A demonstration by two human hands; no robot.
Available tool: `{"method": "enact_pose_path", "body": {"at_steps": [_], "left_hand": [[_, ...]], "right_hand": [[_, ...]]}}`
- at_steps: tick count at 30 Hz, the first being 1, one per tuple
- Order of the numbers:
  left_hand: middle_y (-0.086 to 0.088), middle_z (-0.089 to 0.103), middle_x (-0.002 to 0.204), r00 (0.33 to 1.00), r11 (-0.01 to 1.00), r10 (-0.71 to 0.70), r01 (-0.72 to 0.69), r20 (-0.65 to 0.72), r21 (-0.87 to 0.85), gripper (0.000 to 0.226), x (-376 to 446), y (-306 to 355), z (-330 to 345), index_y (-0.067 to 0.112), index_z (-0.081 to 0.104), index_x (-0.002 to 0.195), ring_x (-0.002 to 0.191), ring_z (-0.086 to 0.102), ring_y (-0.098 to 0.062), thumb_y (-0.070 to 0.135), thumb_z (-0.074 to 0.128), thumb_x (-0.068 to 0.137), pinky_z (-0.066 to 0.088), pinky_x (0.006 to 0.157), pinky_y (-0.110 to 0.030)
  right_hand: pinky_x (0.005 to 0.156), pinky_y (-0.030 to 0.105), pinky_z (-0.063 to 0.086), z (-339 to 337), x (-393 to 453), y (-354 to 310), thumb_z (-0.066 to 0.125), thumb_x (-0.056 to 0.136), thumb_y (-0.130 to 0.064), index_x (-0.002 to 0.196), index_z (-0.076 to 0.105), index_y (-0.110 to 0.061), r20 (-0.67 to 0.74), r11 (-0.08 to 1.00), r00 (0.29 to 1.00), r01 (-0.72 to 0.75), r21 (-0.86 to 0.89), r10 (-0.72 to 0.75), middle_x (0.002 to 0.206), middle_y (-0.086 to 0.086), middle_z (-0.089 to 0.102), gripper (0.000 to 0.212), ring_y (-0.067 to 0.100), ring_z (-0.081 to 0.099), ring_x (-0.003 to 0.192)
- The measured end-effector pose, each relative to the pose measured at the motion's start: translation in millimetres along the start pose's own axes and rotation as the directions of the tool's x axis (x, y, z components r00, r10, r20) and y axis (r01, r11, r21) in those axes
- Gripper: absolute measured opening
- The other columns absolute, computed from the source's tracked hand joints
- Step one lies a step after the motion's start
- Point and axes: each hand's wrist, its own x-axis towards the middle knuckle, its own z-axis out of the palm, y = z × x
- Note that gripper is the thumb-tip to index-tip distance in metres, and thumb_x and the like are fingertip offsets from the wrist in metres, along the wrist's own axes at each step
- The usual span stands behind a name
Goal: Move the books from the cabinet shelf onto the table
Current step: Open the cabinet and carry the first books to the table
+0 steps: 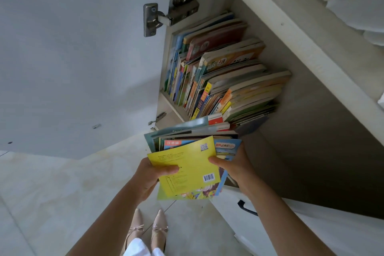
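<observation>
A bundle of thin books with a yellow back cover on top is held between both hands just outside the cabinet. My left hand grips its left edge, thumb across the yellow cover. My right hand grips the right edge, thumb on top and fingers underneath. Behind the bundle, several colourful books stand packed in a row on the cabinet shelf. No table is in view.
The open white cabinet door with its metal hinge hangs at the left. A lower white door with a black handle sits at the right. Pale floor tiles and my shoes lie below.
</observation>
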Motion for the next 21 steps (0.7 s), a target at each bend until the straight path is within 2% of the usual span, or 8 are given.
{"method": "enact_pose_path", "body": {"at_steps": [3, 6, 8, 10, 11, 13, 17, 21], "left_hand": [[-0.022, 0.071, 0.109, 0.998, 0.996, -0.049, 0.047, -0.029, -0.073, 0.057, -13.0, -4.5, 1.4, 0.006, 0.073, 0.103, 0.100, 0.067, -0.042, 0.006, 0.086, 0.048, 0.049, 0.093, -0.061], [-0.020, 0.070, 0.113, 0.996, 0.985, -0.079, 0.071, -0.047, -0.160, 0.051, -26.8, -9.0, 4.0, 0.006, 0.068, 0.110, 0.102, 0.067, -0.040, 0.001, 0.076, 0.060, 0.051, 0.090, -0.058], [-0.019, 0.070, 0.113, 0.995, 0.976, -0.081, 0.067, -0.057, -0.206, 0.052, -37.8, -11.5, 4.0, 0.007, 0.065, 0.114, 0.103, 0.067, -0.040, 0.003, 0.073, 0.063, 0.052, 0.089, -0.056], [-0.019, 0.070, 0.114, 0.994, 0.966, -0.085, 0.064, -0.074, -0.250, 0.053, -52.8, -9.8, 2.9, 0.007, 0.065, 0.116, 0.104, 0.066, -0.040, 0.005, 0.073, 0.064, 0.051, 0.090, -0.057], [-0.019, 0.070, 0.115, 0.992, 0.964, -0.087, 0.062, -0.087, -0.257, 0.053, -61.6, -7.4, 2.6, 0.008, 0.065, 0.116, 0.104, 0.067, -0.040, 0.006, 0.075, 0.063, 0.051, 0.090, -0.057], [-0.018, 0.070, 0.115, 0.990, 0.965, -0.083, 0.051, -0.114, -0.259, 0.050, -80.2, 0.6, 3.6, 0.009, 0.067, 0.113, 0.103, 0.067, -0.039, 0.007, 0.075, 0.064, 0.054, 0.086, -0.053], [-0.018, 0.070, 0.115, 0.985, 0.957, -0.076, 0.028, -0.157, -0.288, 0.047, -128.2, 27.5, 6.2, 0.010, 0.066, 0.115, 0.102, 0.068, -0.038, 0.010, 0.071, 0.068, 0.056, 0.080, -0.050], [-0.020, 0.067, 0.119, 0.976, 0.941, -0.100, 0.031, -0.191, -0.337, 0.052, -180.6, 40.1, 3.7, 0.009, 0.060, 0.122, 0.106, 0.066, -0.041, 0.014, 0.070, 0.071, 0.054, 0.086, -0.056]], "right_hand": [[0.080, 0.033, 0.054, 6.0, -10.7, -3.3, 0.083, 0.067, 0.001, 0.126, 0.046, -0.010, -0.035, 0.999, 0.999, 0.010, -0.045, -0.011, 0.111, 0.006, 0.065, 0.070, 0.029, 0.063, 0.108], [0.082, 0.024, 0.050, 8.0, -17.6, -13.9, 0.085, 0.068, -0.008, 0.126, 0.044, -0.020, -0.016, 0.984, 0.992, 0.123, -0.127, -0.126, 0.116, -0.002, 0.060, 0.072, 0.022, 0.060, 0.110], [0.085, 0.028, 0.050, 6.7, -26.0, -21.7, 0.087, 0.062, -0.039, 0.124, 0.045, -0.032, 0.004, 0.957, 0.985, 0.166, -0.238, -0.170, 0.120, -0.005, 0.059, 0.075, 0.015, 0.059, 0.107], [0.091, 0.045, 0.051, 2.7, -31.1, -23.1, 0.075, 0.048, -0.078, 0.116, 0.049, -0.040, 0.011, 0.901, 0.981, 0.182, -0.394, -0.194, 0.119, -0.006, 0.060, 0.083, 0.018, 0.060, 0.106], [0.091, 0.049, 0.050, -0.2, -32.8, -21.2, 0.067, 0.045, -0.087, 0.114, 0.049, -0.040, 0.034, 0.868, 0.982, 0.182, -0.463, -0.188, 0.116, -0.007, 0.060, 0.086, 0.019, 0.060, 0.106], [0.092, 0.050, 0.049, -4.2, -39.3, -18.4, 0.062, 0.046, -0.091, 0.112, 0.049, -0.043, 0.087, 0.840, 0.980, 0.197, -0.505, -0.177, 0.114, -0.007, 0.060, 0.084, 0.021, 0.059, 0.106], [0.098, 0.051, 0.047, -1.7, -74.3, -38.7, 0.067, 0.044, -0.088, 0.115, 0.045, -0.050, 0.201, 0.891, 0.969, 0.217, -0.400, -0.146, 0.123, -0.002, 0.055, 0.084, 0.020, 0.055, 0.116], [0.095, 0.041, 0.051, 9.8, -121.9, -74.7, 0.076, 0.047, -0.073, 0.113, 0.047, -0.041, 0.326, 0.930, 0.938, 0.221, -0.292, -0.121, 0.119, -0.002, 0.063, 0.079, 0.012, 0.061, 0.108]]}}
